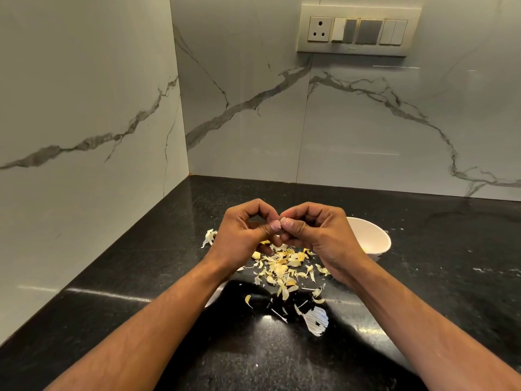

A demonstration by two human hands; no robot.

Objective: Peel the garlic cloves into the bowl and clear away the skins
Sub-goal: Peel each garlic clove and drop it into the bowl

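My left hand [244, 230] and my right hand [315, 231] meet above the black counter [141, 277], fingers curled. Both pinch a small garlic clove [278, 222] between thumbs and fingertips; most of it is hidden by the fingers. Below the hands lies a heap of pale yellow garlic skins [282, 270] scattered on the counter. A white bowl [372, 235] stands just right of my right hand, partly hidden behind it; something yellowish shows inside near its bottom.
A larger white skin piece [209, 237] lies left of the hands, another [317, 320] lies nearer me. Marble walls close the counter at the left and back, forming a corner. A switch and socket panel [358, 29] sits high on the back wall.
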